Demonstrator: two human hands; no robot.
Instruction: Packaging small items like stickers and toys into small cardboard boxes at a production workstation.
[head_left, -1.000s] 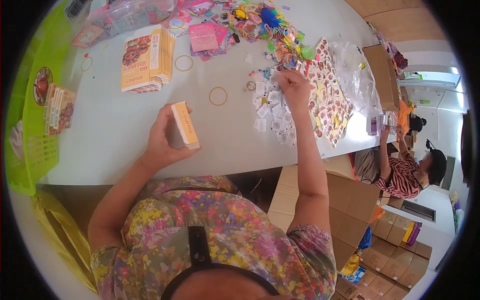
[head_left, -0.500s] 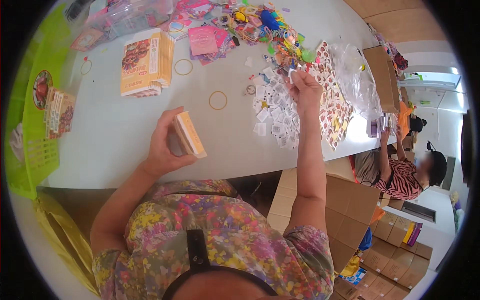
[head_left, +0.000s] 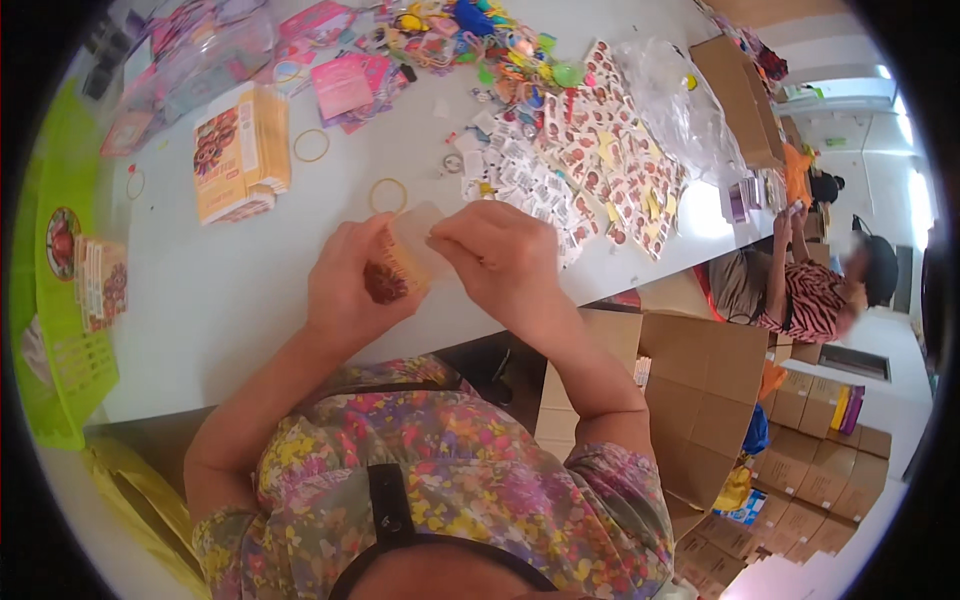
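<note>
My left hand (head_left: 345, 285) is wrapped round a small box (head_left: 397, 270) with yellow-orange sides and a printed picture, held tilted above the table's near edge. A pale, blurred panel or sheet (head_left: 425, 235) stands at its upper right side; I cannot tell whether it belongs to the box. Against this pale part my right hand (head_left: 505, 255) is pinched, its fingertips hiding whatever is between them. Beyond the right hand lies a loose pile of small white printed squares (head_left: 520, 175). A yellow rubber band (head_left: 388, 196) rests on the table just past the box.
Stacked yellow-orange boxes (head_left: 240, 155) stand at the back left, near another rubber band (head_left: 311, 145). Pink cards (head_left: 345, 85), colourful trinkets (head_left: 480, 40), picture stickers (head_left: 620, 150) and clear plastic (head_left: 680, 95) cover the far side. A green basket (head_left: 75, 350) borders the left; a co-worker (head_left: 810, 285) sits right.
My right hand has come from the white pile, where it pinched a small white piece, to the box. The left hand has turned the box so its printed face shows. The view has shifted.
</note>
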